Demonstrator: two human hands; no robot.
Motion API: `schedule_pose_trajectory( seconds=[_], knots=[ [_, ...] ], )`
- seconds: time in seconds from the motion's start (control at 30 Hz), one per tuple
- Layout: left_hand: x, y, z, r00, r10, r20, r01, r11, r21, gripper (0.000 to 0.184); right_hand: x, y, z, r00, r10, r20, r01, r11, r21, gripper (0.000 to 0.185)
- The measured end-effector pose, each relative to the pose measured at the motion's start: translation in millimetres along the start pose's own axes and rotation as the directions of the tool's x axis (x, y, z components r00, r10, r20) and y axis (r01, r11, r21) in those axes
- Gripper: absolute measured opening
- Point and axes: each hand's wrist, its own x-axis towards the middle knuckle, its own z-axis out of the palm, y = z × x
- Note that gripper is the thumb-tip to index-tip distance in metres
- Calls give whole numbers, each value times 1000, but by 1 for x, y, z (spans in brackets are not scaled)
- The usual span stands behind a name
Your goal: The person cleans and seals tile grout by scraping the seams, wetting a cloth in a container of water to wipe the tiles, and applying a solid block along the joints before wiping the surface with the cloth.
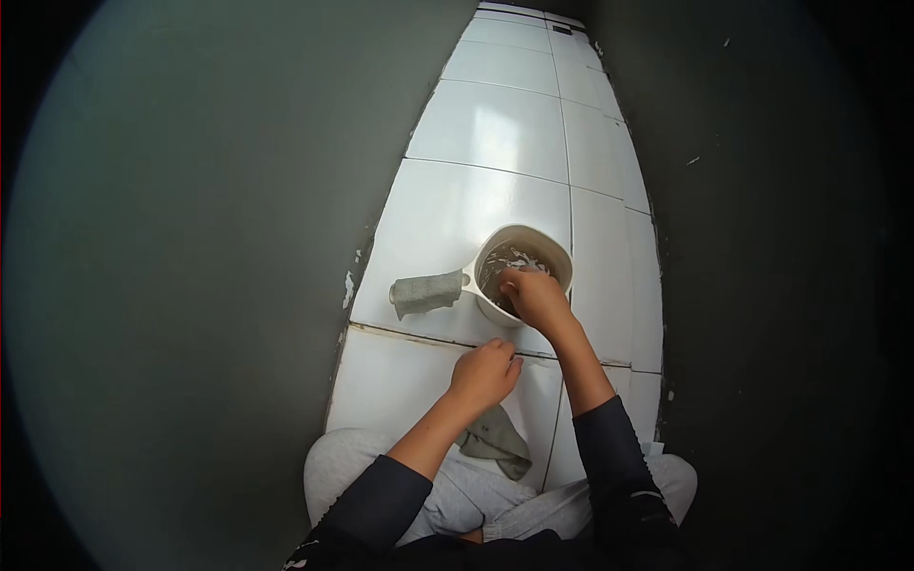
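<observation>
A white water dipper (493,306) stands on the white tiles, holding murky water with pale shreds (519,257) afloat. A damp grey cloth (427,292) is draped around its handle, which points left. My right hand (536,297) reaches over the rim, fingers bent together at the water; what they pinch, if anything, is hidden. My left hand (484,373) is curled closed just in front of the dipper, by a dark grout line, and its inner side is out of sight. Below the left hand lies a grey-green cloth (497,441) near my crossed legs.
White tiles (495,114) form a strip running away from me, with dark grout lines. Dark grey floor (219,219) lies on both sides. Small white flakes (348,288) are scattered along the left edge, and several more are on the right floor.
</observation>
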Motion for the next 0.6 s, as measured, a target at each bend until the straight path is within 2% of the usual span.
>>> schedule_pose_trajectory(
  seconds=[0.03,0.1,0.23,0.3,0.33,0.4,0.43,0.47,0.5,0.53,0.6],
  knots=[
    [0,0,0,1000,-6,7,6,1000,3,21,0,3,1,1000,1,0,-1,1000,-1,16],
    [1,1,-2,1000,0,19,0,1000,4,21,1,8,2,987,-148,-58,145,988,-45,22],
    [1,0,0,1000,4,-3,-4,1000,20,21,1,0,-9,972,-205,-113,203,979,-34,27],
    [1,2,-3,1000,-9,9,9,1000,27,21,-3,-23,-33,963,-143,-230,137,990,-42,29],
    [1,3,-5,1000,-23,21,22,999,36,21,-4,-27,-37,962,-147,-229,140,989,-46,29],
    [1,5,-9,999,-20,33,19,999,49,21,-6,-34,-45,878,-197,-436,157,980,-125,33],
    [-1,6,-10,999,-21,49,18,998,65,22,-9,-29,-42,876,-200,-439,158,979,-130,33],
    [-3,6,-11,999,-15,46,12,998,66,22,-12,-17,-32,958,-153,-244,83,959,-272,31],
    [-6,6,-13,999,-11,50,7,996,84,23,-14,-7,-24,996,-66,-52,39,907,-419,29],
    [-8,7,-17,999,-8,54,3,995,102,24,-15,-3,-20,996,-70,-58,40,906,-421,29],
    [-15,9,-27,995,-42,88,29,989,145,25,-21,1,-14,905,-204,-372,101,956,-276,27]
  ],
)
